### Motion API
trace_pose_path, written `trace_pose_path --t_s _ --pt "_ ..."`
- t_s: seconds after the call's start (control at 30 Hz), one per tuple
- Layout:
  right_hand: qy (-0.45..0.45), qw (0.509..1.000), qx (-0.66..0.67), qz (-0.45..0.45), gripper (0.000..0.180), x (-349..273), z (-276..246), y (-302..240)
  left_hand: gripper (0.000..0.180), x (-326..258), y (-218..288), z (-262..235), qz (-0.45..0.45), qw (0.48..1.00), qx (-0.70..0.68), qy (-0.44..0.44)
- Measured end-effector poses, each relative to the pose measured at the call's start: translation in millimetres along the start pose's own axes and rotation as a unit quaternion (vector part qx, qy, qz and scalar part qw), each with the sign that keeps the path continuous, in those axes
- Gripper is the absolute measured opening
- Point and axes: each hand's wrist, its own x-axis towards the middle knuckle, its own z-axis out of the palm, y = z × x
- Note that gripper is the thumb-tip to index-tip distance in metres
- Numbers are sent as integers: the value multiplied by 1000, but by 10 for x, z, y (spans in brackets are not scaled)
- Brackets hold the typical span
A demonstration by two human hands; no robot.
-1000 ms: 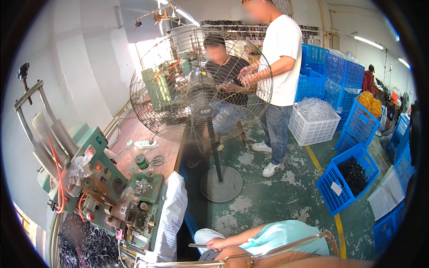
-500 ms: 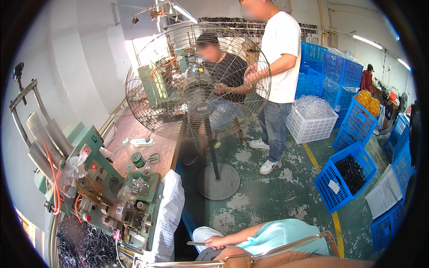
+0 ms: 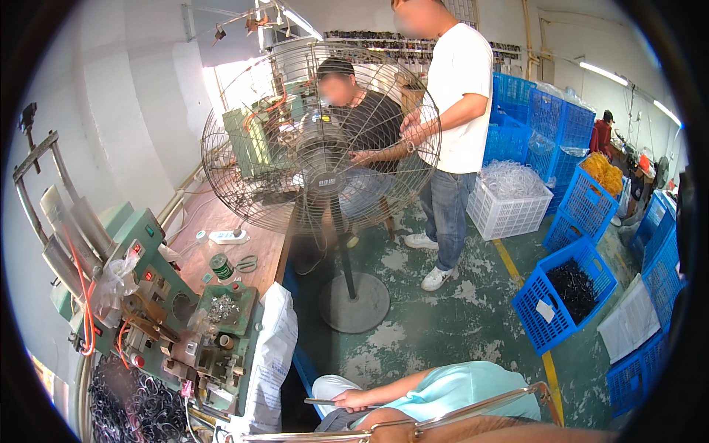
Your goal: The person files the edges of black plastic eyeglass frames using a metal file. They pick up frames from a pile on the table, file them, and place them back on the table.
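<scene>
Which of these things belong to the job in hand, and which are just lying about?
Seemingly in use:
- thin flat object, held in the right hand

Seemingly just about:
- scissors
- white power strip
- standing fan
- blue crate of black pieces

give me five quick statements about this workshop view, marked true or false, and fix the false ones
1. The hand by the teal sleeve is holding nothing. False: the hand grips a thin, flat object.
2. The standing fan has a round base on the floor. True.
3. The scissors lie on the floor. False: the scissors lie on the table.
4. The white crate holds pale, stringy material. True.
5. The person in the white shirt is seated. False: that person is standing, while the person in the dark shirt sits.
</scene>
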Motion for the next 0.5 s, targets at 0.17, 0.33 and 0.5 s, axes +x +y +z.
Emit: trace_pose_path --t_s 0.17,0.33,0.5 --pt "0 1000 -12 -18 44 -30 -70 56 31 -48 -140 51 1 1000 11 13" --pt "2 999 7 -38 44 73 -10 189 31 -86 -274 83 -1 999 16 38" --pt "-12 999 -4 -32 43 207 -1 302 29 -155 -194 126 -24 999 -21 27"
